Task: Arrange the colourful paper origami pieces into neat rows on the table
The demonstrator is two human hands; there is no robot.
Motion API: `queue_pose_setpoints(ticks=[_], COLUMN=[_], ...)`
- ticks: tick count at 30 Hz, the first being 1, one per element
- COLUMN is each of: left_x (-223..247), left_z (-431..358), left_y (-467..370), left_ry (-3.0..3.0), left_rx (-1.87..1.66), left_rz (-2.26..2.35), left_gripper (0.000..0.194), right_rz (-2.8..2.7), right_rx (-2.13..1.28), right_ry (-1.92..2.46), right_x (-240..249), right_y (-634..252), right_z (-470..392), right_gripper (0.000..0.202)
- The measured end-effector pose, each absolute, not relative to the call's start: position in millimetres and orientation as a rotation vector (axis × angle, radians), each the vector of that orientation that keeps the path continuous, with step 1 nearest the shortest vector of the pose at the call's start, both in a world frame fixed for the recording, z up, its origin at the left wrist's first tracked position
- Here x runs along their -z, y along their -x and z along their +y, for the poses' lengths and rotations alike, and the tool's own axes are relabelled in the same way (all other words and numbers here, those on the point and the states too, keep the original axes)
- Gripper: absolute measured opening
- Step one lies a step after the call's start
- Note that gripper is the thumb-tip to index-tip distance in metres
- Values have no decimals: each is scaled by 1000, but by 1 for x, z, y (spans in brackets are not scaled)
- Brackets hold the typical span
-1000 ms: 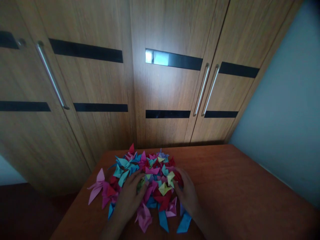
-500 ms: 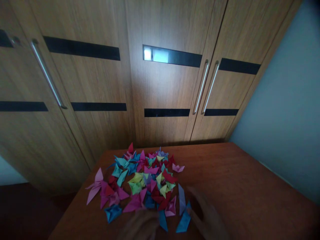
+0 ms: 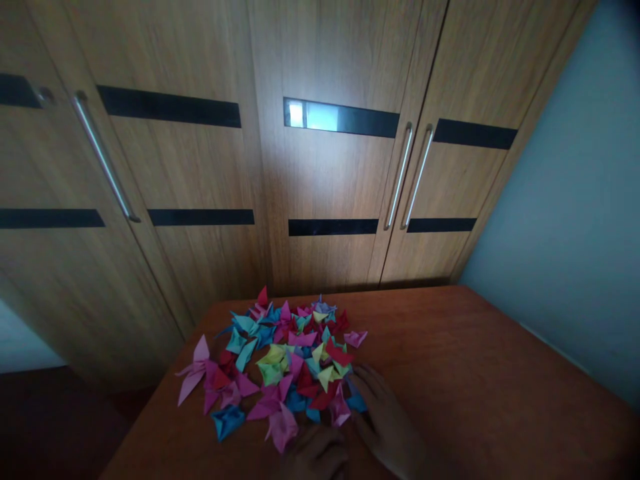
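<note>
A loose heap of colourful origami pieces (image 3: pixel 274 373) lies on the table, several with pointed, crane-like wings. Along the heap's right edge rests my right hand (image 3: pixel 387 423), its fingers stretched forward and thumb apart, touching a blue folded piece (image 3: pixel 357 403) partly hidden under it. My left hand (image 3: pixel 317 453) is at the heap's front edge, fingers loosely bent and apart from any clear grip. Just beyond it sits a pink origami piece (image 3: pixel 282 427). Between the hands stands another pink piece (image 3: pixel 340 408).
The reddish-brown wooden table (image 3: pixel 475 373) stretches to the right of the heap. Behind it stands a wooden wardrobe (image 3: pixel 330 180) with metal handles, and a pale wall (image 3: pixel 565 233) rises at the right. A blue piece (image 3: pixel 229 421) lies near the left front.
My right hand has moved left and forward against the heap, bringing the blue and lilac pieces in closer. My left hand moved slightly right; a pink piece now shows beside it.
</note>
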State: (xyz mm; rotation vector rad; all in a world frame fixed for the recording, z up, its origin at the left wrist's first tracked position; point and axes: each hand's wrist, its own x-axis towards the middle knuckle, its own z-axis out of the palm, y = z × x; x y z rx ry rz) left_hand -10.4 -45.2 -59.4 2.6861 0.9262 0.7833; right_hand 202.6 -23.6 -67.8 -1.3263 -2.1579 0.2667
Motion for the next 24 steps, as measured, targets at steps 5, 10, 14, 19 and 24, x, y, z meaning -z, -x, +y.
queue_pose_setpoints(ticks=[5,10,14,19,24], left_x=[30,50,83,83,60], left_z=[-40,-38,-38,-34,-23], left_y=[11,11,-1,-40,-56], left_ry=[-2568,-2718,-2890,-2774,-2453], left_rx=[-748,-839,-889,-851,-732], left_rz=[1094,1124,1077,975,1024], left_gripper=[32,33,20,25,23], right_rz=[-2114,-1989,-1797,-1623,-1437], right_rx=[-265,-194,-289,-628,-753], right_ry=[1231,1231,1276,1266,1279], right_x=[66,66,54,47,58], right_y=[-189,-189,-181,-167,-177], right_z=[1,4,-11,-18,-12], right_gripper=[53,42,28,28,36])
